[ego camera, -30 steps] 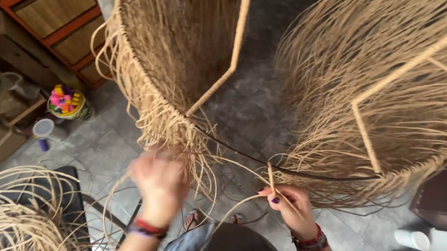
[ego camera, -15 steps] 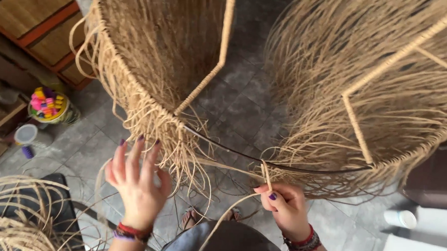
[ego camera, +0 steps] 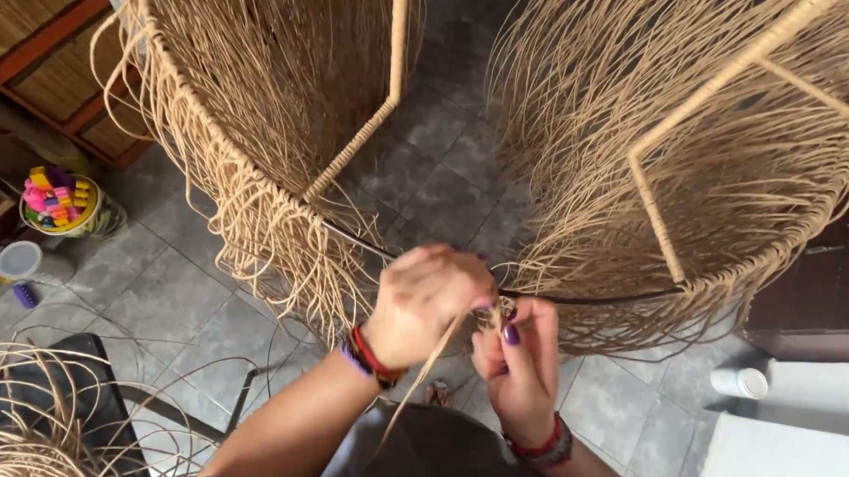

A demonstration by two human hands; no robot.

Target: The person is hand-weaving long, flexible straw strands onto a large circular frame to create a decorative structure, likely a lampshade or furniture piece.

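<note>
Both hands meet at the dark hoop (ego camera: 592, 299) between two wicker frames; the left hand (ego camera: 427, 304) and right hand (ego camera: 519, 364) each pinch a rattan strand (ego camera: 419, 384), grip narrow; the strand looks light, springy, smooth, likely to kink; best held near the hoop.

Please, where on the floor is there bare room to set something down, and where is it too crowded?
Bare grey floor tiles lie between the tub of coloured pieces and the left wicker frame. Another bare strip runs between the left and right wicker frame. It is crowded around both hands, left and right, and at the lower-left strand pile.
</note>
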